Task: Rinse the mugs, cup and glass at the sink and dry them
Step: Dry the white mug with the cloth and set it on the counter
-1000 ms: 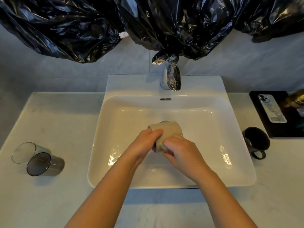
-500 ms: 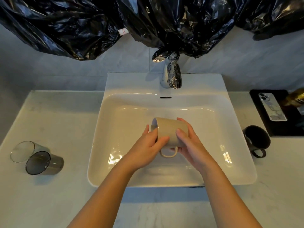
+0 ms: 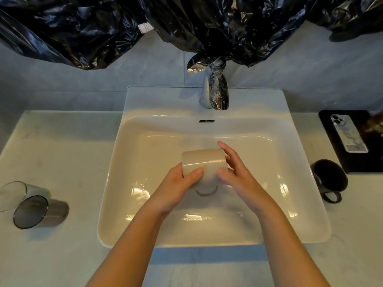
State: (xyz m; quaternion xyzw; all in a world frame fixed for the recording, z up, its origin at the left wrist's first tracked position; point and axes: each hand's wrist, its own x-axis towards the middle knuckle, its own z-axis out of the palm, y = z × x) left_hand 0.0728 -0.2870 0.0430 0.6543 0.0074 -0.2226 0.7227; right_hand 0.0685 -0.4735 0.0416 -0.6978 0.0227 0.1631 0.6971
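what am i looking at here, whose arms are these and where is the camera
There is no machine: these are a person's two bare arms, filmed by a wide-angle camera worn on their head that looks down at a bathroom sink. The left hand and right hand hold a beige mug on its side over the basin, handle toward the person. No water can be seen running from the tap. On the counter to the left stand a clear glass and a smoky grey cup. To the right stands a dark mug, beside a black tray with a phone on it.
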